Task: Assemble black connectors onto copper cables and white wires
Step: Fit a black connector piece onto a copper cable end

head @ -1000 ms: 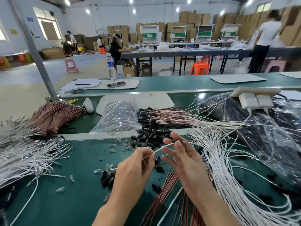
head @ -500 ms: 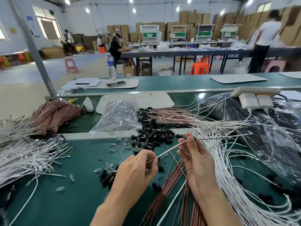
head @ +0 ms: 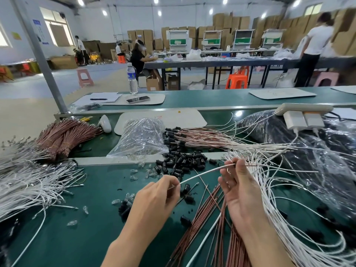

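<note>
My left hand (head: 157, 197) pinches the near end of one white wire (head: 200, 175) above the green bench. My right hand (head: 238, 189) holds the same wire further along, thumb and fingertips closed on it, together with a thin copper cable running right. A pile of loose black connectors (head: 181, 162) lies just beyond both hands. Copper cables (head: 200, 218) lie under and between my wrists. Many white wires (head: 285, 218) fan out at the right. Finished cables with black connectors (head: 173, 135) lie further back.
A clear plastic bag (head: 140, 137) sits behind the connectors. Bundled copper cables (head: 63, 135) and white wires (head: 25, 185) fill the left. A power strip with chargers (head: 302, 116) rests on black bags at the right. Small clear caps (head: 84, 209) scatter on the mat. People work at far tables.
Both hands have shifted slightly right and away from me, and the white wire now stretches longer between them. The right hand's fingers have lifted higher.
</note>
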`<state>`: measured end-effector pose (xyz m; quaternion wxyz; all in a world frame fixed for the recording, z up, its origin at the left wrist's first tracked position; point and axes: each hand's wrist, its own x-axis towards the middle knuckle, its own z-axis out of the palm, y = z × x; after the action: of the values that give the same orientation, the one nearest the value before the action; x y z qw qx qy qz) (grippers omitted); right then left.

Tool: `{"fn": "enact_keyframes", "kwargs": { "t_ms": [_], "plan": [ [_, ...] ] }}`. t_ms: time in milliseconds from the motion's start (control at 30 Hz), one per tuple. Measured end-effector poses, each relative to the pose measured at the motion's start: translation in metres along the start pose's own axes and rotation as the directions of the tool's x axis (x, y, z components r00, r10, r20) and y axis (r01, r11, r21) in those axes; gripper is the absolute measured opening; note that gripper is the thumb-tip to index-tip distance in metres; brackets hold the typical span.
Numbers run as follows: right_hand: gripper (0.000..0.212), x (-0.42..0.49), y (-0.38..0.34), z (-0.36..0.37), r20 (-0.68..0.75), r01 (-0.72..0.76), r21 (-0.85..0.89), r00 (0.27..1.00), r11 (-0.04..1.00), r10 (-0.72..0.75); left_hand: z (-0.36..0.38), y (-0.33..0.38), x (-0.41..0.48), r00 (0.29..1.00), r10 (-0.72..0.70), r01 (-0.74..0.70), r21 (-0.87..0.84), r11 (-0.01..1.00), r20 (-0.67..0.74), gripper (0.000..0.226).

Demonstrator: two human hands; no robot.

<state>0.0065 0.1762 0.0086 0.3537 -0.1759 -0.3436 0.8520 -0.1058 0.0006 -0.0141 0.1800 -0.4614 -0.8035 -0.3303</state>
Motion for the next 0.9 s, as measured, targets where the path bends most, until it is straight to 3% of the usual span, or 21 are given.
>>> {"fn": "enact_keyframes", "kwargs": {
  "t_ms": [100, 233, 300, 500, 633, 900],
  "plan": [
    [0.018, -0.004, 0.009, 0.006, 0.055, -0.013, -0.131, 0.998, 0.991, 0.021, 0.004, 0.007, -0.001, 0.999, 0.037, -0.037, -0.03, 0.999, 0.009, 0.005],
    [0.029, -0.015, 0.03, 0.017, 0.181, -0.011, -0.361, 0.98, 0.933, 0.082, 0.01, 0.012, -0.002, 1.0, -0.01, 0.011, -0.099, 0.995, 0.008, 0.005],
    [0.032, -0.018, 0.037, 0.022, 0.198, 0.017, -0.394, 0.978, 0.919, 0.067, 0.011, 0.013, -0.003, 1.0, -0.029, 0.029, -0.12, 0.992, 0.004, 0.008],
    [0.032, -0.012, 0.03, 0.019, 0.073, 0.055, -0.278, 0.997, 0.959, -0.036, 0.012, 0.012, -0.004, 0.998, -0.027, 0.033, -0.112, 0.993, 0.056, 0.009],
    [0.016, -0.01, 0.024, 0.015, -0.009, 0.025, -0.201, 1.0, 0.979, -0.027, 0.012, 0.01, -0.005, 0.996, -0.046, 0.055, -0.127, 0.99, 0.076, 0.011],
    [0.016, -0.006, 0.015, 0.01, -0.054, 0.034, -0.13, 0.998, 0.991, -0.041, 0.013, 0.008, -0.004, 0.987, -0.071, 0.094, -0.162, 0.982, 0.144, 0.017]
  ]
}}
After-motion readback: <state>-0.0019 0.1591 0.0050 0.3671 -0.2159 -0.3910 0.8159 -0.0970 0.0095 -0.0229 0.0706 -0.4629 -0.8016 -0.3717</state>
